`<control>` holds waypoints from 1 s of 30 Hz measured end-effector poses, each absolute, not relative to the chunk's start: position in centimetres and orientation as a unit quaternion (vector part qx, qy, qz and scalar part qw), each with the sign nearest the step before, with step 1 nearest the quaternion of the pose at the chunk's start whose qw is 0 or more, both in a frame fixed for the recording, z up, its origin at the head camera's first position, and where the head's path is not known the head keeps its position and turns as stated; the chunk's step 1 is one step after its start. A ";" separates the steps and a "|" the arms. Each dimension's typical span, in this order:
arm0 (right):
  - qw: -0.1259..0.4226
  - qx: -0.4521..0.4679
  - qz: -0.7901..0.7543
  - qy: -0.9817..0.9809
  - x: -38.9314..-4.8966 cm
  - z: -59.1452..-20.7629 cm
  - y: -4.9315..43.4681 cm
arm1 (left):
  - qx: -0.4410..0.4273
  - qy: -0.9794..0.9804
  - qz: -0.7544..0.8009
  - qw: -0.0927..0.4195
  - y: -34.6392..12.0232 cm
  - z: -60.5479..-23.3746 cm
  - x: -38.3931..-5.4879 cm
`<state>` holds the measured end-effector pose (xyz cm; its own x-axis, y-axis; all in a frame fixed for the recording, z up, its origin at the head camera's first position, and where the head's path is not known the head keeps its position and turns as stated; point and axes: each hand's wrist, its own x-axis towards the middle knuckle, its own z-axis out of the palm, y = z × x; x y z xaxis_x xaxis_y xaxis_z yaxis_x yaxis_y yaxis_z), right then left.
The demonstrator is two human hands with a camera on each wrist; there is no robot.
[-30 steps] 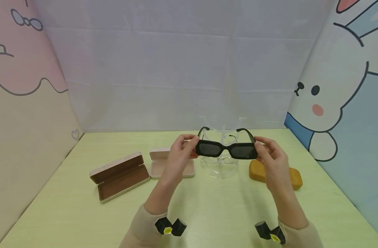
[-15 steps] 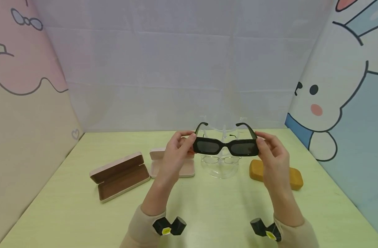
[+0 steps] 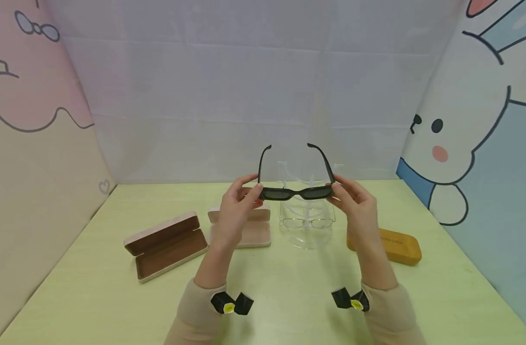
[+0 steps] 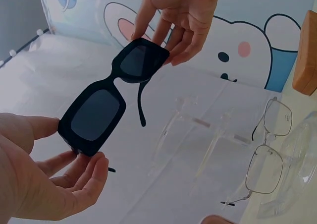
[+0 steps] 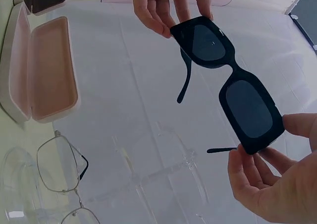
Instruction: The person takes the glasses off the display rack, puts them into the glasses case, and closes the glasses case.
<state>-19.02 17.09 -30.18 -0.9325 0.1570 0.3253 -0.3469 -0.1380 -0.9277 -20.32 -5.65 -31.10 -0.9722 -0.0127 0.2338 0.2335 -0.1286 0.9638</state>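
Black rectangular sunglasses [image 3: 296, 193] are held up above the table in the head view, temples unfolded and pointing away. My left hand [image 3: 236, 211] pinches the left end of the frame between thumb and fingers. At the opposite end, my right hand [image 3: 359, 211] pinches the corner by the hinge. Both dark lenses show in the left wrist view, where the sunglasses [image 4: 114, 92] slant between the two hands. Behind and below them stands a clear display stand [image 3: 307, 242], with thin metal-framed eyeglasses [image 3: 306, 223] on its lower level. Its upper arms are partly overlapped by the sunglasses.
An open case with brown lining [image 3: 172, 254] lies at the left. Beside it is an open pink-lined case [image 3: 258, 232], partly behind my left arm. A closed mustard-yellow case [image 3: 401, 247] sits right, partly hidden by my right forearm. A white backdrop [image 3: 245, 96] rises behind the table.
Both hands have moved up and to the left with the sunglasses. The frame has tilted so the temples now point upward and the lenses look narrower. Cases and stand have stayed put.
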 end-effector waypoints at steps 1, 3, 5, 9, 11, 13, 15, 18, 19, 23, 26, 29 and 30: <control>0.166 0.074 0.756 -0.629 -19.1 -30.2 17.0 | -0.084 -0.652 -0.749 0.085 -5.7 -31.1 -20.4; 0.162 0.070 0.763 -0.622 -19.3 -30.1 16.8 | -0.084 -0.645 -0.754 0.086 -5.7 -31.1 -20.4; 0.158 0.065 0.767 -0.619 -19.3 -30.1 16.6 | -0.087 -0.637 -0.761 0.084 -5.8 -31.0 -20.4; 0.151 0.053 0.776 -0.610 -19.3 -30.3 16.4 | -0.092 -0.624 -0.772 0.079 -6.0 -31.1 -20.4; 0.151 0.048 0.783 -0.602 -19.3 -30.4 16.2 | -0.094 -0.616 -0.778 0.079 -6.0 -31.2 -20.4; 0.153 0.040 0.790 -0.593 -19.4 -30.4 16.0 | -0.098 -0.608 -0.784 0.078 -6.1 -31.2 -20.3; 0.153 0.033 0.794 -0.587 -19.4 -30.4 15.9 | -0.101 -0.600 -0.790 0.078 -6.2 -31.2 -20.4; 0.147 0.023 0.797 -0.586 -19.4 -30.5 15.8 | -0.105 -0.593 -0.795 0.076 -6.2 -31.3 -20.4; 0.145 0.019 0.797 -0.586 -19.4 -30.5 15.8 | -0.105 -0.592 -0.795 0.075 -6.2 -31.3 -20.4; 0.138 0.006 0.795 -0.591 -19.5 -30.5 15.9 | -0.102 -0.600 -0.791 0.069 -6.2 -31.2 -20.4; 0.136 0.000 0.792 -0.596 -19.5 -30.6 16.0 | -0.096 -0.605 -0.788 0.062 -6.0 -31.0 -20.2; 0.135 0.005 0.791 -0.597 -19.5 -30.6 16.1 | -0.086 -0.603 -0.791 0.059 -5.8 -30.7 -20.1; 0.135 0.008 0.790 -0.598 -19.5 -30.6 16.1 | -0.081 -0.602 -0.792 0.059 -5.8 -30.7 -20.0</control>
<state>-19.48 16.12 -30.62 -0.9633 0.2037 0.1750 -0.2237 -0.2487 -0.9424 -20.03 -5.81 -30.68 -0.9798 0.0047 0.2000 0.1915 -0.2674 0.9443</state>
